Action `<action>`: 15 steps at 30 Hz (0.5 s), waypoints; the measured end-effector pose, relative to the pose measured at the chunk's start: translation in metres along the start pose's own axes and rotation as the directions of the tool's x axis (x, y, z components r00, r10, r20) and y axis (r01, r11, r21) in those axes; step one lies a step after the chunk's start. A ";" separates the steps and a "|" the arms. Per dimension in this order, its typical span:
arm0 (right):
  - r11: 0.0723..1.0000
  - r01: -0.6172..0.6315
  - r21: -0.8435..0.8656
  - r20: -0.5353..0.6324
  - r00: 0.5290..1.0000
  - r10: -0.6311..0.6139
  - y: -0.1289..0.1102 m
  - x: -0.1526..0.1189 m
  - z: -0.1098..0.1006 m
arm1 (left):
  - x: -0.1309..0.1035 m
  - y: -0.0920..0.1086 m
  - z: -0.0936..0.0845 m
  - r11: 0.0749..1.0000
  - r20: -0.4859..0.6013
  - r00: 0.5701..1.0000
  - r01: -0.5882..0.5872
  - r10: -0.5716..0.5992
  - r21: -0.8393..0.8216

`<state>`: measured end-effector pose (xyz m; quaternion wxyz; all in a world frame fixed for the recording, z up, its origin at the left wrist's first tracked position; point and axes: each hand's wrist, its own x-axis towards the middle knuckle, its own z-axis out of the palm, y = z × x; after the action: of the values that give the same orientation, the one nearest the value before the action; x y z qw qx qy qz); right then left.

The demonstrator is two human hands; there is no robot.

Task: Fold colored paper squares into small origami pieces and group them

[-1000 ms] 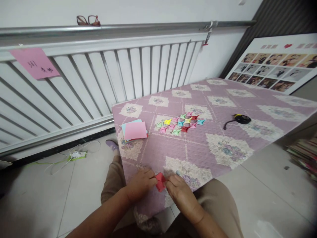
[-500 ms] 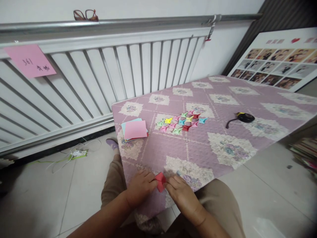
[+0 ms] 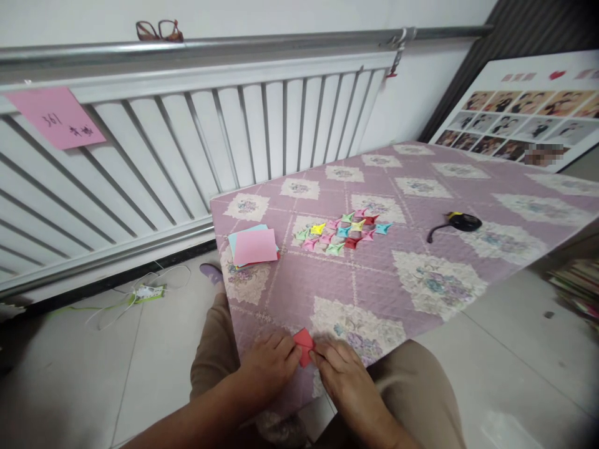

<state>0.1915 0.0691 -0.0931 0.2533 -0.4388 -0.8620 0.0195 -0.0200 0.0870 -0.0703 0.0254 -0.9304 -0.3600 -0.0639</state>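
Note:
A small folded piece of red paper (image 3: pixel 304 340) lies at the near edge of the cloth-covered table (image 3: pixel 322 284), between my two hands. My left hand (image 3: pixel 274 358) pinches its left side with thumb and fingers. On its right side, the fingertips of my right hand (image 3: pixel 337 365) are closed on the paper. A crease line runs across the paper's middle. Farther up the table sit several small folded paper pieces (image 3: pixel 344 231) in rows, in pink, green, yellow, blue and red. To their left rests a stack of coloured paper sheets (image 3: pixel 255 246), a pink one on top.
A black object with a short cord (image 3: pixel 463 221) lies on the table's right. Behind stands a white radiator (image 3: pixel 262 125) with a pink note (image 3: pixel 58 118); glasses (image 3: pixel 160 31) rest on the pipe above. A photo board (image 3: pixel 528 112) leans at the right. A power strip (image 3: pixel 148 293) is on the floor.
Both hands stay on the red paper and have shifted very slightly, with the left thumb moving lower along its edge. The other things on the table are unmoved.

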 end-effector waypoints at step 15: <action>0.968 0.064 -0.244 -0.078 0.993 -0.086 -0.025 -0.007 0.017 | -0.006 0.007 0.014 0.998 -0.013 1.000 0.016 -0.015 0.055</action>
<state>0.1683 0.0515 -0.1048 0.2365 -0.4337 -0.8619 -0.1145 -0.0180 0.0791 -0.0853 0.0527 -0.9261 -0.3687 -0.0599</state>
